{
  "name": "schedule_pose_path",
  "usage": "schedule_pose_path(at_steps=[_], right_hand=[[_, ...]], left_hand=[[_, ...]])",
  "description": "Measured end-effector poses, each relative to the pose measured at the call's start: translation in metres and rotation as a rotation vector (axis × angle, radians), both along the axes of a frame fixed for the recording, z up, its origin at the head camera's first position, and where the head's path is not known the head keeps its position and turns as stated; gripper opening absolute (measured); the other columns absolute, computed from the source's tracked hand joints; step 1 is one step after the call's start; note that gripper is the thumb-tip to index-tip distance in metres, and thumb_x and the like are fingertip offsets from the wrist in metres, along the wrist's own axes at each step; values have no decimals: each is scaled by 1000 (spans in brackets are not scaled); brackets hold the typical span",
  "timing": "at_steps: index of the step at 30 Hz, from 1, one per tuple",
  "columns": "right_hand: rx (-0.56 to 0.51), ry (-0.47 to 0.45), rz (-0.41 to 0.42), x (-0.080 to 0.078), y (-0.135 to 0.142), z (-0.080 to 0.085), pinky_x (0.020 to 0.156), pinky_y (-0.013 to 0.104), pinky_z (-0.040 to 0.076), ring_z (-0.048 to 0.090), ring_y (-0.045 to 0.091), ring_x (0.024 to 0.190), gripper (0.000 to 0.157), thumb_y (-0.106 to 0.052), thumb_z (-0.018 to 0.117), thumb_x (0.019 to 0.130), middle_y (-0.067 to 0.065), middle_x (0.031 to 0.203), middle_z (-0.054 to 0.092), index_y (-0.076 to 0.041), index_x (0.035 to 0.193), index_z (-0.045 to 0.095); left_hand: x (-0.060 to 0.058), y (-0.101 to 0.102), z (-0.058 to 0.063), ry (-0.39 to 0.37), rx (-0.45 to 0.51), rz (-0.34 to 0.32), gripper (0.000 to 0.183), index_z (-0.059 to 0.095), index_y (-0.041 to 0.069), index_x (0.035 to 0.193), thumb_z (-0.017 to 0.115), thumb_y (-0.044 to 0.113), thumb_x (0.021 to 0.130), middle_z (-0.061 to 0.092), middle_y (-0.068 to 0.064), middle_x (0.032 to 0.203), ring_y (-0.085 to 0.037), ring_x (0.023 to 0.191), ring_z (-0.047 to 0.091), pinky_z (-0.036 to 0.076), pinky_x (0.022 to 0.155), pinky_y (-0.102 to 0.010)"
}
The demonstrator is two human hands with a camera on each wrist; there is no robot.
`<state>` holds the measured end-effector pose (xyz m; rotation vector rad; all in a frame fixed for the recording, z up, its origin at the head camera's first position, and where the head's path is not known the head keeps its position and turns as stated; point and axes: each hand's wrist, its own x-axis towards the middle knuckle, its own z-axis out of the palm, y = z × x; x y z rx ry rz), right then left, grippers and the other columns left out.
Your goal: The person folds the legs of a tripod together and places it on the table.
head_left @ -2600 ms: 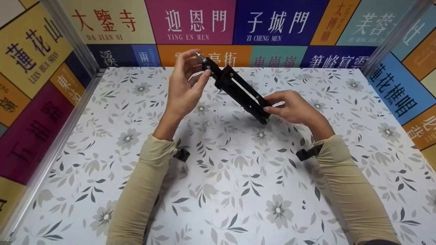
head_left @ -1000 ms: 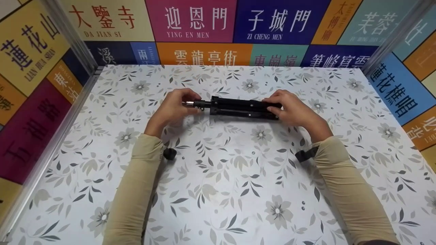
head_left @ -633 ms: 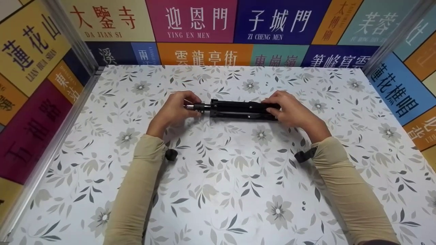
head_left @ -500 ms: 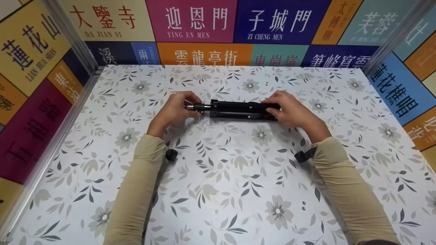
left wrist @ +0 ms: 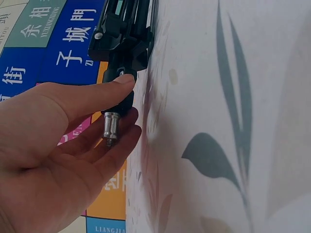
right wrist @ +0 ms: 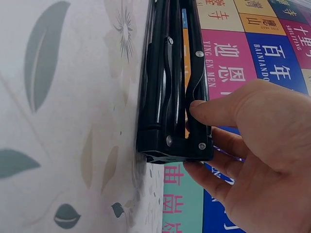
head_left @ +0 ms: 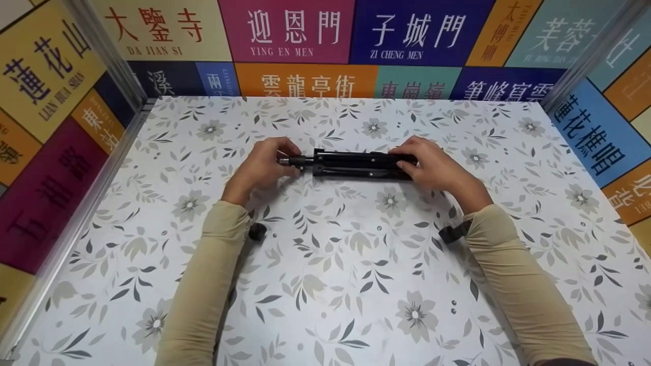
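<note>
A folded black light stand lies level, close over the white floral tabletop, its length running left to right. At its left end, my left hand pinches the collar between thumb and fingers. The silver threaded stud sticks out from that collar toward the palm in the left wrist view. My right hand grips the opposite end, thumb on one of the legs, other fingers behind and under it. The folded legs lie side by side, joined by a black end piece.
The table has a leaf-and-flower cover. Panels with large Chinese lettering stand along its back and both sides, with metal posts at the corners. A black wrist strap shows at the right sleeve.
Earlier the stand was tilted with its stud end raised in my left hand. That end has come down, so the stand lies level. Over the last half second both hands hardly move.
</note>
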<state>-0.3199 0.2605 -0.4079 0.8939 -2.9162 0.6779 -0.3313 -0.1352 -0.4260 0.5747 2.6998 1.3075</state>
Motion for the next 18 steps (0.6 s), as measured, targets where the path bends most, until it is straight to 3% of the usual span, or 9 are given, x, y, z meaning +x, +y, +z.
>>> schedule_pose_path(at_steps=[12,18], right_hand=[[11,-51,-25,0,1,0,100,51,45,57,30,113,35,-16,62,99,11,122,62,-14,133,65],[2,-24,0,0,0,0,96,49,47,59,30,111,34,-14,63,99,12,120,64,-12,133,65]], left_hand=[[0,-2,0,-21,9,-12,35,70,8,111,82,1,79,72,-8,112,-26,100,68,53,96,-39],[-2,-4,-2,-33,14,-12,36,69,8,112,81,0,79,72,-9,113,-26,102,67,52,98,-40]])
